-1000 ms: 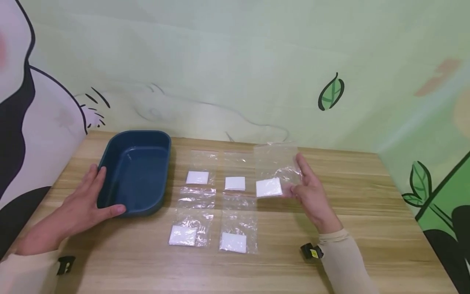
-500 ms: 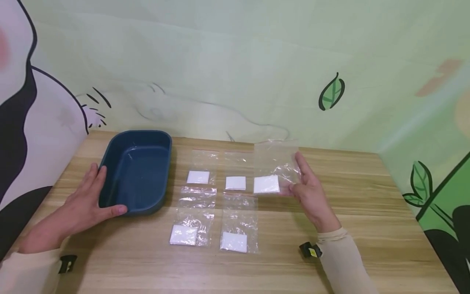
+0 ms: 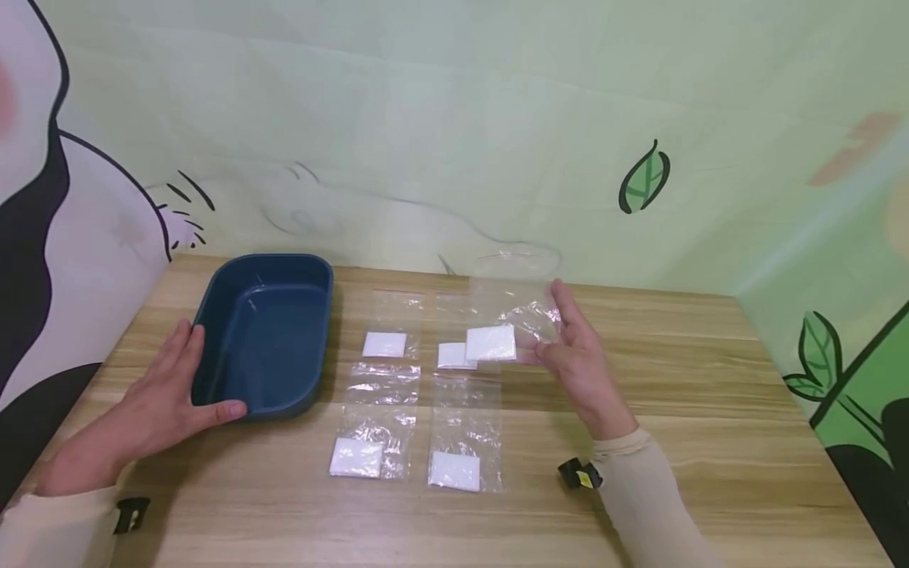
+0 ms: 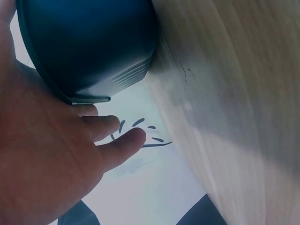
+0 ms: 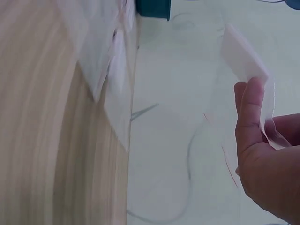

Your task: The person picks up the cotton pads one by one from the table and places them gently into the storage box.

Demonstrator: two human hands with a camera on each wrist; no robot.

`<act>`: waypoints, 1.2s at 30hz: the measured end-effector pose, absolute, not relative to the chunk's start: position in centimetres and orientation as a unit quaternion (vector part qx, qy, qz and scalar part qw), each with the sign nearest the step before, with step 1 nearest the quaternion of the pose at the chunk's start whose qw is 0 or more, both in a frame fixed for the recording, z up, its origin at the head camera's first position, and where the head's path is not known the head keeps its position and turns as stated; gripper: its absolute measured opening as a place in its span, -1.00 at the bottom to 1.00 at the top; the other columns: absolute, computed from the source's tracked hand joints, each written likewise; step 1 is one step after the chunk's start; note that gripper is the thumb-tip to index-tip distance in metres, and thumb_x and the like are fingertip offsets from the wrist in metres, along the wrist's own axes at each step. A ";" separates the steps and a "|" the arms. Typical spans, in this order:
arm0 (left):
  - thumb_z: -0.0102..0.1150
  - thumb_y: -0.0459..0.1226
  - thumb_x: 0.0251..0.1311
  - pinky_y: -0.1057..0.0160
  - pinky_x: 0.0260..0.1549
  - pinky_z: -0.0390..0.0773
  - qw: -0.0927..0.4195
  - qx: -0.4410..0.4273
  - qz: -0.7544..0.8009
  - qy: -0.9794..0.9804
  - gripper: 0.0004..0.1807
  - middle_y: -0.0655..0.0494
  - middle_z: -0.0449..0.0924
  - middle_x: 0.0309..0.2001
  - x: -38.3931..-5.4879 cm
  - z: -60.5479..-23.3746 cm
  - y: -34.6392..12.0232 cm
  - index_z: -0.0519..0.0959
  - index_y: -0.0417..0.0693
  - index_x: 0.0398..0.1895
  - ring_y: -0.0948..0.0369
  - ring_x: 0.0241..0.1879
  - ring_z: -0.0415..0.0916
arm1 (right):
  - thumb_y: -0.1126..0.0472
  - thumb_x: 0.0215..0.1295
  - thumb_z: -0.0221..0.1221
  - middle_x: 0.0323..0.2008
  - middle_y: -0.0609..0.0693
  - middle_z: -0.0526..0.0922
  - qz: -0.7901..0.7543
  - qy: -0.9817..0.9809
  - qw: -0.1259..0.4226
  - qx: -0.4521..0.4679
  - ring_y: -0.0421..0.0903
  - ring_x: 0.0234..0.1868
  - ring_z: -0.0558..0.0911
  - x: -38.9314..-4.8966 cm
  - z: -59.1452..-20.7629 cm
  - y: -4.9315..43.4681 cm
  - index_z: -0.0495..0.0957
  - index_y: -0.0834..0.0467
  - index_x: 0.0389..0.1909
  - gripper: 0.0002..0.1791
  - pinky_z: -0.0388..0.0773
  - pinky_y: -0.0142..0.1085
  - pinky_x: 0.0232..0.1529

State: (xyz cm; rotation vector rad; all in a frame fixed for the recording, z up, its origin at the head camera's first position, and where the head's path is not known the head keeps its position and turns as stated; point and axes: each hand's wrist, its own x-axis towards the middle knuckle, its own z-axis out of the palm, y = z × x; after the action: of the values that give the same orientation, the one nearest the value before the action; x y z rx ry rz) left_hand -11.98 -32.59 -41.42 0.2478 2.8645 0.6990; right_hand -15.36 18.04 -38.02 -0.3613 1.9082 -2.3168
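My right hand (image 3: 584,371) pinches a clear zip bag (image 3: 491,344) with a flat white block inside, raised above the table. In the right wrist view, the thumb and fingers grip the bag's side, and the white block (image 5: 241,54) sticks out past the fingertips. The held bag partly covers another zip bag (image 3: 454,356) lying below it. At the left, my left hand (image 3: 159,398) rests against the near left corner of a dark blue plastic tub (image 3: 323,331), its fingers along the outer side. The left wrist view shows those fingers (image 4: 124,150) extended beside the tub's wall.
Several more zip bags, such as this front left one (image 3: 357,457) and this front right one (image 3: 454,471), lie flat in two rows on the wooden table (image 3: 525,521). A painted fabric wall (image 3: 426,118) rises behind the table's far edge.
My right hand has carried the held bag leftward and slightly up, so it now overlaps the back-row bag beneath. The left hand and the tub have stayed in place.
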 end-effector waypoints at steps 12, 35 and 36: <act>0.35 0.13 0.21 -0.59 0.19 -0.23 0.061 0.097 0.242 0.963 0.34 -0.37 -0.67 0.52 -11.6 -41.7 -33.7 -0.41 -0.42 0.54 -0.24 0.50 -0.68 | 0.74 0.14 -0.16 0.62 -0.13 -0.19 -0.792 0.593 0.064 -0.132 0.00 0.11 0.64 -15.9 -36.6 12.7 -0.26 0.07 0.64 0.07 0.66 -0.23 -0.08; 0.42 0.12 0.14 -0.60 0.16 -0.10 0.082 0.085 0.264 0.957 0.41 -0.40 -0.61 0.53 -11.8 -41.9 -33.5 -0.46 -0.38 0.54 -0.38 0.49 -0.50 | 0.74 0.09 -0.05 0.61 -0.08 -0.08 -0.801 0.571 0.111 -0.143 -0.03 -0.13 0.70 -16.7 -36.8 0.8 -0.15 0.09 0.64 0.09 0.64 -0.39 -0.24; 0.42 0.12 0.14 -0.61 0.15 -0.10 0.083 0.084 0.264 0.957 0.41 -0.40 -0.61 0.53 -11.9 -41.8 -33.4 -0.46 -0.37 0.54 -0.38 0.49 -0.50 | 0.74 0.09 -0.03 0.61 -0.09 -0.06 -0.798 0.576 0.112 -0.140 -0.12 -0.26 0.67 -16.7 -36.9 0.3 -0.13 0.07 0.64 0.09 0.62 -0.42 -0.28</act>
State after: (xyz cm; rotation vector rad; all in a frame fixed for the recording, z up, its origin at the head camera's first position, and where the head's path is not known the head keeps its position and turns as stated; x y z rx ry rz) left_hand -11.89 -33.44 -41.83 0.2517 2.8580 0.7883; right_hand -16.71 0.30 -36.89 -0.4106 1.6902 -2.3419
